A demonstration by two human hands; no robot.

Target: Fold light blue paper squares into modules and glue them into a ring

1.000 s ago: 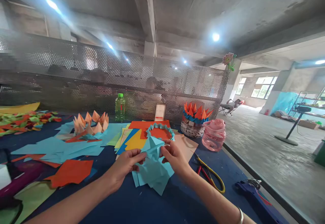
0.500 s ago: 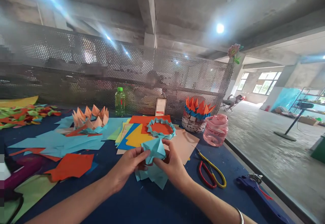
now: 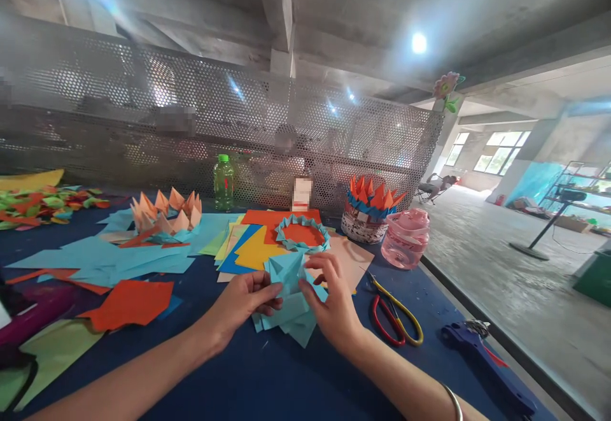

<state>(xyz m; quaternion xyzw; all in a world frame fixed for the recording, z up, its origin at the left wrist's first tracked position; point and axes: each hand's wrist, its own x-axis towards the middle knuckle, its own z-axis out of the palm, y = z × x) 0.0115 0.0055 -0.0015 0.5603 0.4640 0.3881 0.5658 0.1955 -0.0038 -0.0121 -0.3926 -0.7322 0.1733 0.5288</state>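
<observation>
Holding light-blue folded paper (image 3: 285,269) just above loose blue sheets (image 3: 286,324) on the bench (image 3: 258,376), probably to leave room for working both faces. Pinched at the left edge by the left hand (image 3: 241,306), with thumb on top and fingers curled underneath, likely to steady the folds. Bent around the right edge with the right hand (image 3: 338,303), thumb and forefinger slightly parted; hard to tell whether gripping or merely touching. Beyond, lying apart from the hands, a blue paper ring (image 3: 305,248), perhaps set there for clearance.
</observation>
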